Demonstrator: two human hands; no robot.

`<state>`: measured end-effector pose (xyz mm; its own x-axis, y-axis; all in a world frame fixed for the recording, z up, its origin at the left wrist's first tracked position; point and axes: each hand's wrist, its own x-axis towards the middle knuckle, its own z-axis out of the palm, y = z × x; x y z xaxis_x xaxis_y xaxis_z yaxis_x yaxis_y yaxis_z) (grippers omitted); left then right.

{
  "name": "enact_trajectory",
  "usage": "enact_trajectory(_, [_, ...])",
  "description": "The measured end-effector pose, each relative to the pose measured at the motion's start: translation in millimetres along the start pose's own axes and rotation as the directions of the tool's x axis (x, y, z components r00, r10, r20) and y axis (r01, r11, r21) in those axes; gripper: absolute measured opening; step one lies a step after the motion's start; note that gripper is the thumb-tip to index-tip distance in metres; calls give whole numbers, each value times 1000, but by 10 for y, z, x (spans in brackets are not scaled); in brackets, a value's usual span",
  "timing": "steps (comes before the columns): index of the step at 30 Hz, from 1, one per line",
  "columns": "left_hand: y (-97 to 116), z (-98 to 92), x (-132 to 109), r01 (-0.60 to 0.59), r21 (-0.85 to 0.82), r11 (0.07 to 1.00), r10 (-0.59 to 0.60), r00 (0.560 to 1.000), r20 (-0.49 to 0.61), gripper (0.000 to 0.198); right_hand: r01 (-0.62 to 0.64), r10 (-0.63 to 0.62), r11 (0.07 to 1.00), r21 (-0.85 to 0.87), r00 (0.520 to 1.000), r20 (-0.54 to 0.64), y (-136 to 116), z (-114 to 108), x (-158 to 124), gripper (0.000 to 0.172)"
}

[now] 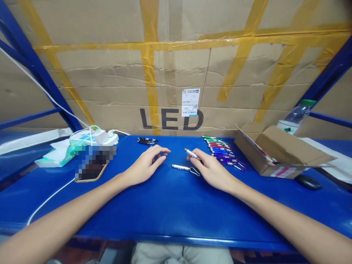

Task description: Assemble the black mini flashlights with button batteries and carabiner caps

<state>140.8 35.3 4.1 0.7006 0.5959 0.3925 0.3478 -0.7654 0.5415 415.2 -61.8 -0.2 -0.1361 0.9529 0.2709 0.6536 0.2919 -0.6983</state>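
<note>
Between the thumb and fingers of my right hand (pixel 213 169) is a small silver penlight, a slim metal tube (pixel 190 153) pointing up and to the left. Just below it, a second silver penlight (pixel 180 167) with a clip loop at its right end lies on the blue table. My left hand (pixel 145 163) hovers or rests over the table to the left, fingers loosely bent and apart, with nothing in it. Behind that hand are a few black penlights (pixel 147 140). Beyond my right hand, several green, red, blue and purple penlights (pixel 220 149) lie in a row.
An open cardboard box (pixel 283 146) stands at the right, with a black mouse (pixel 308 182) and a plastic bottle (pixel 298 113) near it. Leftward are a phone (pixel 95 167), a tissue pack (pixel 59 156) and a power strip (pixel 95 137) with cables. A large taped carton (pixel 118 84) walls the back.
</note>
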Motion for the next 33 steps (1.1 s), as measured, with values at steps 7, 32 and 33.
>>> enact_trajectory(7, [-130, 94, 55, 185, -290, 939, -196, 981, -7, 43, 45, -27, 994, 103, 986, -166, 14, -28, 42, 34])
enact_trajectory(32, [-154, 38, 106, 209, -590, 780, -293, 955, -49, 60, 173, -194, 960, -222, 978, -75, -71, -67, -40, 21])
enact_trajectory(33, [-154, 33, 109, 213, -611, 763, -309, 950, -54, 62, 153, -173, 956, -251, 983, -61, -56, -70, -40, 20])
